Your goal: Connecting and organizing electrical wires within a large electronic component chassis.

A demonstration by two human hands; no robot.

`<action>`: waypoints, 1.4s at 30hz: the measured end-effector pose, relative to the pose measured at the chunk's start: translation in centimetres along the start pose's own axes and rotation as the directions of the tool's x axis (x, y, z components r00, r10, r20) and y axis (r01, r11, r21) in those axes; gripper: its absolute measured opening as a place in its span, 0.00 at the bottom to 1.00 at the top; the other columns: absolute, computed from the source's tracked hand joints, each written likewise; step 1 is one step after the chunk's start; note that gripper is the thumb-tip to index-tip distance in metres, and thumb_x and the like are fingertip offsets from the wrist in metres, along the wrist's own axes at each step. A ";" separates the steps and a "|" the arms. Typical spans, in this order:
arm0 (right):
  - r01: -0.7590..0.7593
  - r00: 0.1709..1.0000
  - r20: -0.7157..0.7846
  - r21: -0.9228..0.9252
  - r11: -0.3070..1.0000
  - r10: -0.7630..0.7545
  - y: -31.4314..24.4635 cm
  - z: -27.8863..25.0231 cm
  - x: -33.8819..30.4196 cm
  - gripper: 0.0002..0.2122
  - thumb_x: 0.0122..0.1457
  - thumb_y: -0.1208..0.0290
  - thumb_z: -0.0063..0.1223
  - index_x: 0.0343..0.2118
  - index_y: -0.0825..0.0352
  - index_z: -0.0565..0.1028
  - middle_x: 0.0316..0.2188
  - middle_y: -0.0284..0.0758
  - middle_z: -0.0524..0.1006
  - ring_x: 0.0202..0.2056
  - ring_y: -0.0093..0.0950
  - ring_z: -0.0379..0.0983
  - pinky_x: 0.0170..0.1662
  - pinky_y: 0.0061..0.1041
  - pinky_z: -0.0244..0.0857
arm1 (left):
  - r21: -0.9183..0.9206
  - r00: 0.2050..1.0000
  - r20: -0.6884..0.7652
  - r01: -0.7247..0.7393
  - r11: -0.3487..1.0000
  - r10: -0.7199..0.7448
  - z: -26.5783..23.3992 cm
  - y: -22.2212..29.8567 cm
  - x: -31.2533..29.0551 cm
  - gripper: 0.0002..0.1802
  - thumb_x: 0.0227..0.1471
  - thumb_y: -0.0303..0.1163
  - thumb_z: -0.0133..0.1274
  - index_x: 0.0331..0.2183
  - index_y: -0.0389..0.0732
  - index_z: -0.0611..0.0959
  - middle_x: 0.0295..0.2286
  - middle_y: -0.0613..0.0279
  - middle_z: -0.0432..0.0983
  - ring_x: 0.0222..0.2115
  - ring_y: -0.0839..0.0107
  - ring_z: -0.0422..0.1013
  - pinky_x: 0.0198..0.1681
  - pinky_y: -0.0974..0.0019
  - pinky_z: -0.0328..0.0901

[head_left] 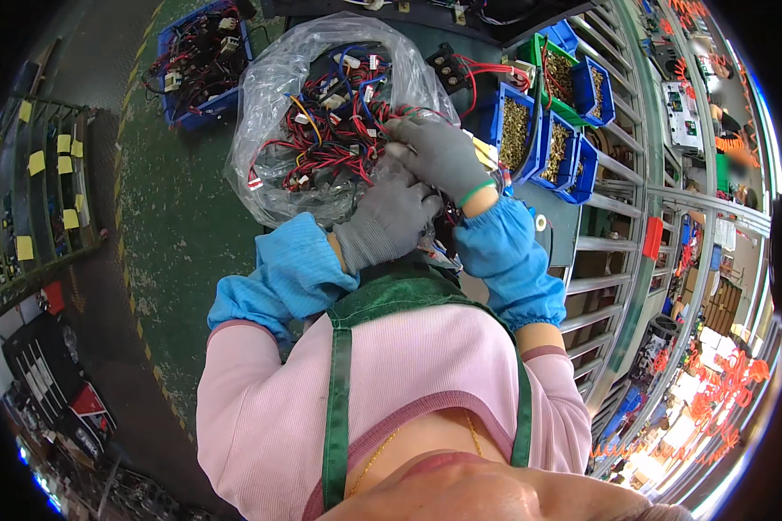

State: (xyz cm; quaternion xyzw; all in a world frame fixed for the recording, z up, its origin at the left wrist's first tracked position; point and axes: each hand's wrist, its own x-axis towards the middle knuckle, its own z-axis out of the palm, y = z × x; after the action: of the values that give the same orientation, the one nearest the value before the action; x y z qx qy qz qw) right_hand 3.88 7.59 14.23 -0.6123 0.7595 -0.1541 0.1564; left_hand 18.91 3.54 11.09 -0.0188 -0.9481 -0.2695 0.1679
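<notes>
Both my hands wear grey knitted gloves, with blue sleeve covers above them. A large clear plastic bag (274, 74) lies spread wide in front of me. Inside it is a tangled heap of wire harnesses (326, 130), mostly red and black, with white connectors and some blue and yellow wires. My right hand (443, 158) is at the heap's right side, its fingers closed on a wire harness. Just below it, my left hand (391, 217) is curled at the bag's near edge; its fingertips are partly hidden, and what they grip cannot be made out.
Blue bins (514, 130) of small brass-coloured parts and a green bin (558, 78) stand at the right, beside a metal roller rack (604, 243). A black terminal block (447, 69) with red cables sits behind the bag. A blue crate (202, 100) of wired parts is at far left.
</notes>
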 end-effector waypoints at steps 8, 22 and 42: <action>-0.272 0.953 0.012 0.467 0.841 0.301 3.3 -1.1 -0.1 0.12 0.53 0.67 0.57 0.36 0.69 0.77 0.22 0.33 0.75 0.25 0.24 0.72 0.28 0.26 0.64 | -0.267 0.984 -0.179 -0.028 0.963 -0.021 0.6 -0.3 -1.9 0.16 0.39 0.32 0.56 0.36 0.43 0.78 0.36 0.58 0.75 0.41 0.59 0.70 0.46 0.53 0.64; 0.131 0.745 -0.322 0.929 0.345 0.584 1.2 -8.3 -6.9 0.11 0.58 0.63 0.54 0.34 0.68 0.74 0.25 0.30 0.73 0.16 0.13 0.55 0.17 0.13 0.45 | -0.271 0.926 0.198 0.367 0.890 -0.322 0.4 0.7 -1.6 0.41 0.47 0.42 0.55 0.59 0.39 0.60 0.57 0.33 0.51 0.43 0.44 0.71 0.40 0.53 0.71; 0.134 0.838 -0.433 0.753 0.644 0.332 -1.1 -10.0 -6.2 0.13 0.57 0.61 0.56 0.37 0.66 0.75 0.24 0.33 0.74 0.16 0.12 0.59 0.16 0.13 0.48 | -0.271 0.925 0.259 0.347 0.898 -0.279 1.4 0.6 -3.2 0.30 0.50 0.35 0.50 0.55 0.38 0.67 0.58 0.30 0.47 0.41 0.45 0.73 0.37 0.53 0.72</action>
State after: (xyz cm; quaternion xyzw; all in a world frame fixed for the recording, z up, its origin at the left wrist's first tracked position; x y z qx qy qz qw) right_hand 1.77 13.87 24.05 -0.3764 0.6695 -0.6121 0.1881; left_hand 21.53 4.99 9.25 0.0796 -0.8965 -0.4356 0.0141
